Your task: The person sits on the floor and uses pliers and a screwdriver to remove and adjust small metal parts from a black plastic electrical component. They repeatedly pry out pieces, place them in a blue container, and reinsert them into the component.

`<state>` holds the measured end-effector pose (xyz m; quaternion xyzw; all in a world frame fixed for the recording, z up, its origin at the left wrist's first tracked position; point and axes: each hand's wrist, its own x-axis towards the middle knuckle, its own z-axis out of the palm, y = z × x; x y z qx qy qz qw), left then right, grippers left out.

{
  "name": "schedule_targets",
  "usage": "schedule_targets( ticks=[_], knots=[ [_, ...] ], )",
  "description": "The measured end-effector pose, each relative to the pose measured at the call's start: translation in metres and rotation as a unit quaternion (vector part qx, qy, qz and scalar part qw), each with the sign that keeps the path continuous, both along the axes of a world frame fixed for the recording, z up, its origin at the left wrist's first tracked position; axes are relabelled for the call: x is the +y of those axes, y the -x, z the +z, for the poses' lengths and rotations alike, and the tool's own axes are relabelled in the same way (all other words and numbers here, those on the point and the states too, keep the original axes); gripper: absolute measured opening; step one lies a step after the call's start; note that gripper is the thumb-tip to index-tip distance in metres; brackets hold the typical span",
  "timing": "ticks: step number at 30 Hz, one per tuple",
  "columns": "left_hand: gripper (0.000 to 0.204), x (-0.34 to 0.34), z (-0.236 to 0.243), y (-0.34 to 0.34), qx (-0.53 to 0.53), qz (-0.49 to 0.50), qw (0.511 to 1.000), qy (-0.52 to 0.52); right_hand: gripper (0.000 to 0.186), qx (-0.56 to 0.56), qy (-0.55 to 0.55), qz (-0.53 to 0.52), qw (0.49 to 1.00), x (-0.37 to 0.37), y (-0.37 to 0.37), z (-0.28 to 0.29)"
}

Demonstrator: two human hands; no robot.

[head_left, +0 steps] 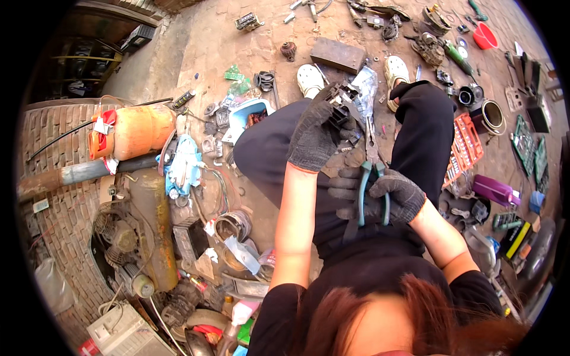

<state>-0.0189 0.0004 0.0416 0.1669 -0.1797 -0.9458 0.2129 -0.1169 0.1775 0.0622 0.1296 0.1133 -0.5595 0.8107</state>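
Observation:
My left hand, in a dark grey work glove, is closed round a small black plastic-and-metal part, whose exact kind I cannot make out. In my gloved right hand is a pair of long-nose pliers with teal handles. The handles stand a little apart, fingers on one side and thumb on the other. The jaws point away from me, up to the right of the black part; whether they touch it cannot be told. Both hands are above my lap, between my knees.
A metal block lies beyond my feet. Left are a light-blue bin and an orange gas cylinder. On the right lie an orange socket-set case, a purple case and a green angle grinder. Loose parts litter the ground.

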Motion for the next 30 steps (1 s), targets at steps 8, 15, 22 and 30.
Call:
schedule_targets(
  ticks=[8,15,22,30],
  knots=[
    [0.069,-0.009,-0.011,0.004,-0.227,0.062,0.909,0.343,0.06,0.173,0.004,0.126,0.977,0.006,0.012,0.025],
    [0.064,-0.006,0.007,-0.009,-0.211,0.009,0.932,0.295,0.062,0.392,0.004,0.164,0.905,0.005,0.024,0.018],
    [0.054,-0.007,0.023,-0.019,-0.281,-0.05,0.897,0.338,0.06,0.353,0.007,0.189,0.916,-0.003,0.028,0.033],
    [0.059,-0.018,0.009,-0.029,-0.208,-0.044,0.92,0.33,0.061,0.351,0.028,0.208,0.912,0.004,0.026,0.03]
  ],
)
